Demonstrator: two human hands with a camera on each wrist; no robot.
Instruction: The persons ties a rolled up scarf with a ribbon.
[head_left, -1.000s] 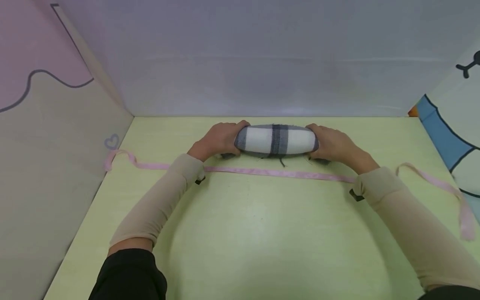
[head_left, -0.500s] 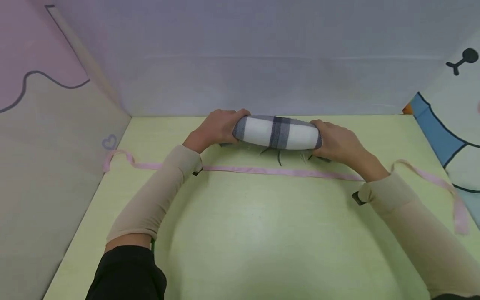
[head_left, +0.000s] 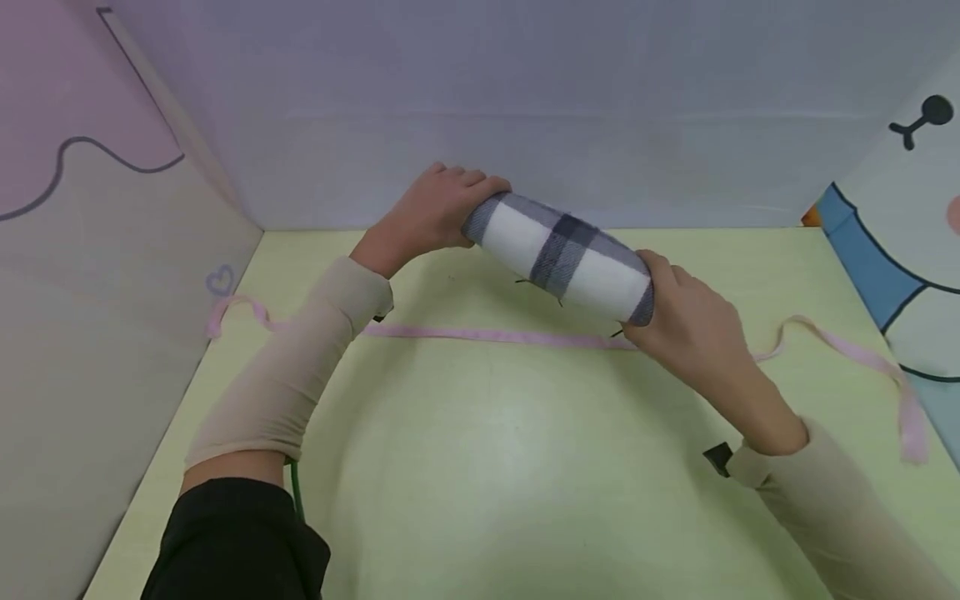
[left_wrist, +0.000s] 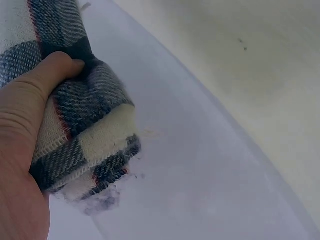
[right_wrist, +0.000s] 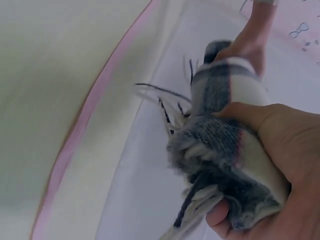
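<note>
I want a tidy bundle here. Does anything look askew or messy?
The rolled scarf is tilted: the left hand holds its end higher than the right hand does. Loose fringe threads stick out of the roll. The pink ribbon lies fairly straight on the table.

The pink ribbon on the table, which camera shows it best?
The head view: the pink ribbon lies across the table, running behind both arms. The right wrist view shows only a blurred stretch; the left wrist view shows none.
</note>
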